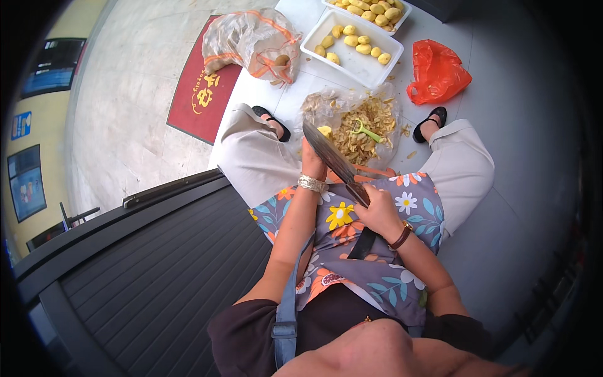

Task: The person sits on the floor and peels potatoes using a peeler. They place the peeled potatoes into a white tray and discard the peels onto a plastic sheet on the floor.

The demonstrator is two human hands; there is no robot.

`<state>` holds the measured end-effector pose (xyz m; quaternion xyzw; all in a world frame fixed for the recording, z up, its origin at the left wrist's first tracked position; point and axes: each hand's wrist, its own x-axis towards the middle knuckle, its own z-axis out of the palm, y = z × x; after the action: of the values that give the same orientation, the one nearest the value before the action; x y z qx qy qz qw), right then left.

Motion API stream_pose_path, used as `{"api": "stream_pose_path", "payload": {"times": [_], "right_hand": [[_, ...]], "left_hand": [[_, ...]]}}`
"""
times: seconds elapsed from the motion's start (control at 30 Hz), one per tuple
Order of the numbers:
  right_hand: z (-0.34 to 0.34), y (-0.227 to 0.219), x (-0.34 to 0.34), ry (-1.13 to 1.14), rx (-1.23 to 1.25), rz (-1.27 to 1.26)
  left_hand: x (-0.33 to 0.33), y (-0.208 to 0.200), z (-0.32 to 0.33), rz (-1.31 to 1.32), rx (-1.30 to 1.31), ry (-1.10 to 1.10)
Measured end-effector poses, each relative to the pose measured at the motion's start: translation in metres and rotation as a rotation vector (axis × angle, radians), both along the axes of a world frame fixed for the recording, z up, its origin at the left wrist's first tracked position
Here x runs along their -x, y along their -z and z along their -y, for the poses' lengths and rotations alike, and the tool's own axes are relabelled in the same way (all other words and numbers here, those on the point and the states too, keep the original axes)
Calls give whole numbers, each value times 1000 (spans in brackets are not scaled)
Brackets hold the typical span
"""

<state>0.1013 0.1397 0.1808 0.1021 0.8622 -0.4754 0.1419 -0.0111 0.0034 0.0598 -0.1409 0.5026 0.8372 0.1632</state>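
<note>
My right hand (380,212) is wrapped round the dark handle of a broad-bladed knife (330,152). The blade slants up and left, across the front of my left hand (312,162). A pale yellow peeled potato (325,131) shows just past the blade, at the fingers of my left hand, which looks closed on it; the blade hides most of those fingers. Beyond my hands, between my feet, a clear plastic bag (317,103) lies spread out under a heap of potato peelings (352,139). A green peeler (367,131) rests on the peelings.
Past the peelings stands a white tray (358,70) with several peeled potatoes, and behind it a fuller tray (407,12). A crumpled red plastic bag (436,72) lies right, a clear orange-striped sack (254,44) left, partly over a red mat (201,88). Dark slatted panelling (157,270) runs at my left.
</note>
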Motion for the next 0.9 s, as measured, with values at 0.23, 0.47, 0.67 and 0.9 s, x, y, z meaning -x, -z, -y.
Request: {"api": "stream_pose_path", "payload": {"times": [0.23, 0.47, 0.67, 0.9], "right_hand": [[2, 12, -4, 13, -90, -61], [13, 1, 7, -40, -280, 111], [-21, 43, 29, 208, 5, 205], [-15, 37, 7, 392, 599, 223]], "left_hand": [[-1, -8, 2, 48, -67, -25], [1, -1, 9, 89, -123, -41], [6, -15, 6, -29, -248, -33], [9, -27, 3, 165, -366, 49]]}}
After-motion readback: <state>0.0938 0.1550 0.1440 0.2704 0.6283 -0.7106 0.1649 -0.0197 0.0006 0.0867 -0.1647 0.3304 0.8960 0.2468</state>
